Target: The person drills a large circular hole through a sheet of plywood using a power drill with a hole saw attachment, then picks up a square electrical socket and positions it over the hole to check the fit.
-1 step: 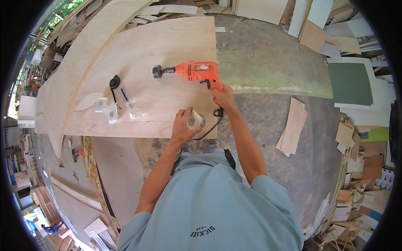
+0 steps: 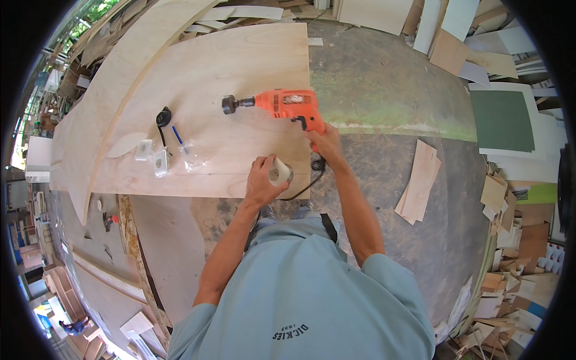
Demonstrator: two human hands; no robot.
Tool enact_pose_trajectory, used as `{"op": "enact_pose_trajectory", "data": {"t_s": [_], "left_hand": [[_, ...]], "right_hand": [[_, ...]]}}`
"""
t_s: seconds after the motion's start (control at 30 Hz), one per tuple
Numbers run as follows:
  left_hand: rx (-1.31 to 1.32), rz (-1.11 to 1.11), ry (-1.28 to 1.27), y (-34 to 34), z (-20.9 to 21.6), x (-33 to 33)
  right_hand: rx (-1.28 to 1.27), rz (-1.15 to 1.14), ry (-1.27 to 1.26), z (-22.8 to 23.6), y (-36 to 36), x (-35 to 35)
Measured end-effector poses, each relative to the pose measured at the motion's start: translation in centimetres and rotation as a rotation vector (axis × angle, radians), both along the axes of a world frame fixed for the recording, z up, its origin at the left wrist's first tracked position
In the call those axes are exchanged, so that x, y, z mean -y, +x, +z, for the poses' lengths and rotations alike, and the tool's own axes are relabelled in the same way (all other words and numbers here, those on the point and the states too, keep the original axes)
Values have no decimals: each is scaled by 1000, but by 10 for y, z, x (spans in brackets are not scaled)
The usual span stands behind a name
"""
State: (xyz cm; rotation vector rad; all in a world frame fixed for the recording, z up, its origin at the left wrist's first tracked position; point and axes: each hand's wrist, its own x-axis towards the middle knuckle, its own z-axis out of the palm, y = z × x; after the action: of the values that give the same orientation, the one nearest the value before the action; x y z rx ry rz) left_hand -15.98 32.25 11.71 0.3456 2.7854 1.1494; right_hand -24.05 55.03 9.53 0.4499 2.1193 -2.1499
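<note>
My right hand point(image 2: 327, 145) is wrapped round the handle of an orange corded drill point(image 2: 289, 103), held above a large pale plywood sheet point(image 2: 222, 66). A dark hole saw point(image 2: 228, 104) is fitted in its chuck, facing left. Nearer to me, my left hand point(image 2: 261, 182) is closed round a short, white, hollow cylinder point(image 2: 281, 171) over the sheet's near right corner. Its exact kind is not clear. Left of my hands lie a black tape measure point(image 2: 163, 117), a blue pen point(image 2: 177, 135), a clear plastic bag point(image 2: 195, 157) and small white square pieces point(image 2: 161, 163).
A long curved wooden strip point(image 2: 129, 84) crosses the plywood on the left. Thin wood offcuts point(image 2: 419, 180) lie on the concrete floor point(image 2: 384, 90) to the right. Scrap boards point(image 2: 498, 288) are heaped along the right side. The drill's black cord point(image 2: 305, 189) hangs near my feet.
The drill and my right hand have shifted slightly to the right. My left hand keeps its hold on the white cylinder, almost unmoved.
</note>
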Motion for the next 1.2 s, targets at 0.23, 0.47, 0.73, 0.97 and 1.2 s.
{"op": "enact_pose_trajectory", "data": {"t_s": [0.23, 0.47, 0.73, 0.97, 1.2], "left_hand": [[-192, 189, -340, 19, -21, -40], [-141, 181, -377, 15, -16, -44], [-102, 231, -488, 18, -23, -47], [46, 522, -427, 7, -33, -70], [-169, 24, -338, 30, -9, -11]], "right_hand": [[27, -73, -57, 21, 99, -85], [1, -265, -288, 40, 171, -124], [-28, -397, -266, 52, 184, -132], [-24, -414, -341, 45, 187, -132], [-38, -416, -354, 36, 186, -135]]}}
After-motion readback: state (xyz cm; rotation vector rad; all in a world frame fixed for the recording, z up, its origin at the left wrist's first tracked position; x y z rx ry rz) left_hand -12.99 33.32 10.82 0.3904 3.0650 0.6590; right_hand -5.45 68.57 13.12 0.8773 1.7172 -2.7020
